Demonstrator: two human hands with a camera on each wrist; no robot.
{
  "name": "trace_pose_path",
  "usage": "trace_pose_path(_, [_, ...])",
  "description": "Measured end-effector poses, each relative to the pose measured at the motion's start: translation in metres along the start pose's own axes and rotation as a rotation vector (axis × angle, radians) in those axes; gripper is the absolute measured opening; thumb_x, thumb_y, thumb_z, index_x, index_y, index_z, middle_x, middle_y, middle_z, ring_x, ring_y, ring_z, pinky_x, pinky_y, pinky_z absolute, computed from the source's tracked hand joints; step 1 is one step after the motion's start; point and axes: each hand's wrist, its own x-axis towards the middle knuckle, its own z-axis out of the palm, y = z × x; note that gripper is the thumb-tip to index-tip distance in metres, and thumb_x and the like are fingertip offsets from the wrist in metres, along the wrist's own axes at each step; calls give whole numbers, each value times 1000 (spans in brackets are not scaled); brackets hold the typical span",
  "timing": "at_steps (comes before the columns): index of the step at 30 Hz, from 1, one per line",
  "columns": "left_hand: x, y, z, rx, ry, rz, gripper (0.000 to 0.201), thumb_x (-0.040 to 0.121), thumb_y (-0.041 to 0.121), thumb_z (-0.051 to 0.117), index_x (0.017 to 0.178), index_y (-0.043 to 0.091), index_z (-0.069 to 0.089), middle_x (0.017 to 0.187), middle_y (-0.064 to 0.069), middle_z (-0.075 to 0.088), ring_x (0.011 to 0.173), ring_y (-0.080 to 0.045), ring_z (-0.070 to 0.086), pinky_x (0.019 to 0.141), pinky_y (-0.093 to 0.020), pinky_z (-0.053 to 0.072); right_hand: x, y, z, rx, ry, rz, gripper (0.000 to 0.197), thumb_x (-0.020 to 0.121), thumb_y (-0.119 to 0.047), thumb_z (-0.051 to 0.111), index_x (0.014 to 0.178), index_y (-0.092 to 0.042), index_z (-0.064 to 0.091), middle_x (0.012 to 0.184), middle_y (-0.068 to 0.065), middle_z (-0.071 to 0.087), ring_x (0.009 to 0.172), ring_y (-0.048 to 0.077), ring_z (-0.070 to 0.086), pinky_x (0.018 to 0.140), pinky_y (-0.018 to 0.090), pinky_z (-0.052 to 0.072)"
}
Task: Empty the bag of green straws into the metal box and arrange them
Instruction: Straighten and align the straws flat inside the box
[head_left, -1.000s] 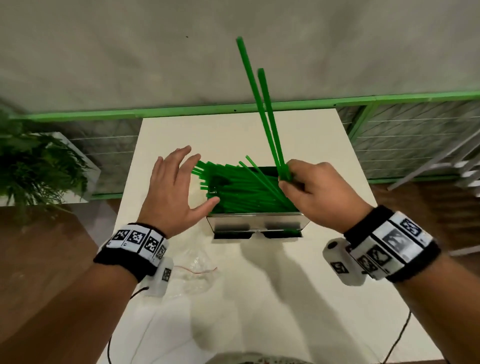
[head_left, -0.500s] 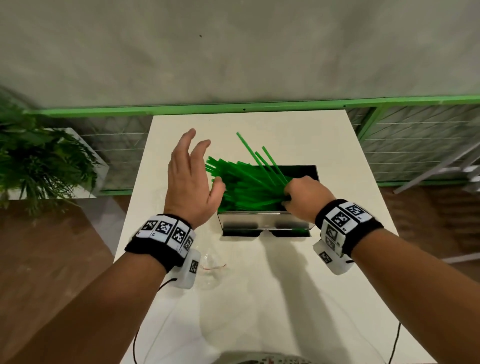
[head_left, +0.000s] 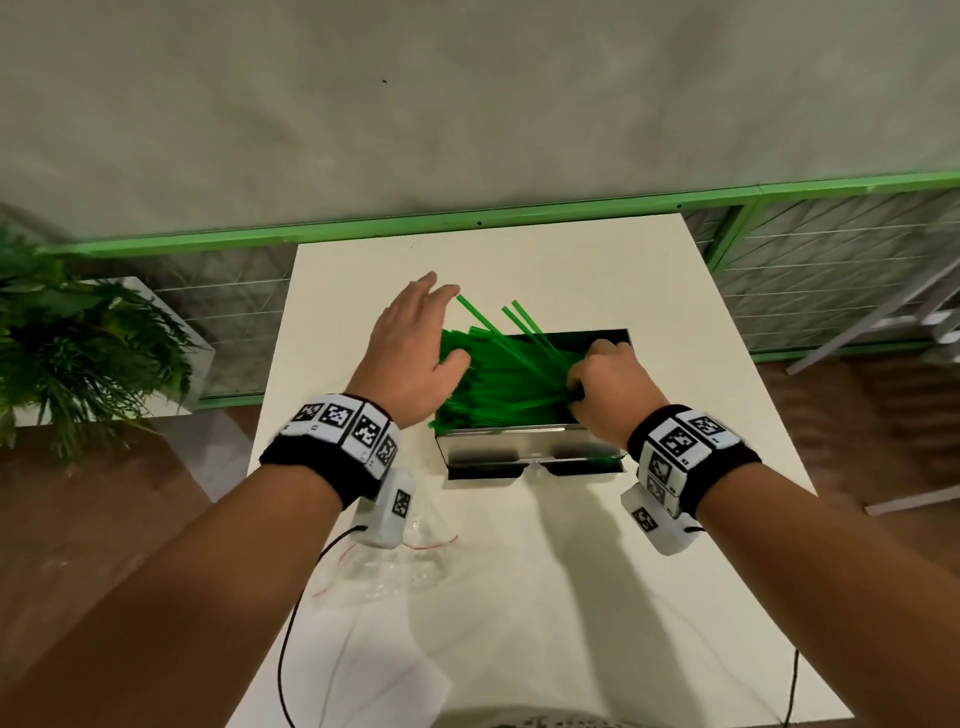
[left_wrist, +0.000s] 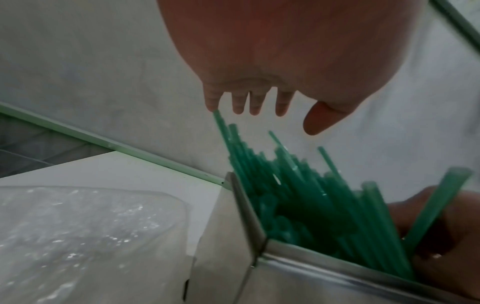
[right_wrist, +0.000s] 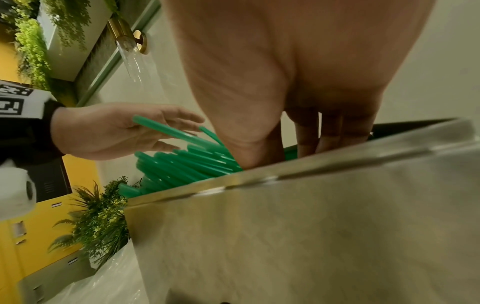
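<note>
A pile of green straws (head_left: 506, 382) lies in the shiny metal box (head_left: 519, 451) at the table's middle, their left ends sticking out over the box's left rim. Three straws slant up and left above the pile. My left hand (head_left: 423, 335) is open with straight fingers beside those left ends; in the left wrist view a fingertip (left_wrist: 211, 106) touches the tip of one raised straw (left_wrist: 221, 127). My right hand (head_left: 602, 387) reaches into the box's right part, its fingers curled round the straws' right ends. The empty clear bag (head_left: 395, 569) lies near the front left of the box.
The white table (head_left: 571, 597) ends at a green rail and grey wall behind. A potted plant (head_left: 67, 358) stands off the table's left side. Wrist-camera cables (head_left: 291, 623) trail over the table's near part.
My right hand has brought the raised straws down from upright onto the pile in the box. My left hand has moved forward and right against the straws' left ends.
</note>
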Motion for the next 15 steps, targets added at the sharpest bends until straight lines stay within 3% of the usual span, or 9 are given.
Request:
trace_pose_path(4, [-9,-25,-7,1,42,-47,70,91,23,53,156,17,28,168,-8,17,155,-25,17,124,-50,23,5,1,0,150,-3,41,51,72,-2,69,117,-12,47,115,11,50,97,33,55,74,35,44])
trace_pose_path(8, [-18,-38,-6,23,-50,-9,74,93,16,55,158,16,21,168,-8,15,153,-24,22,123,-44,28,13,-4,-1,200,-44,24,77,70,-11,68,139,-17,34,124,10,58,106,34,54,85,46,54])
trace_pose_path(12, [-16,-34,-2,-19,-95,-48,80,91,16,61,159,18,19,164,-4,22,135,-26,47,109,-29,32,22,-11,-2,246,-50,10,72,70,-9,63,138,-18,42,121,11,61,112,33,52,91,48,52])
trace_pose_path(15, [-7,-27,0,-132,-79,-136,70,94,17,57,157,23,28,154,-5,38,104,-24,61,100,-34,43,25,-16,-2,289,-65,20,55,73,-4,63,125,-16,53,109,6,59,106,31,54,82,37,50])
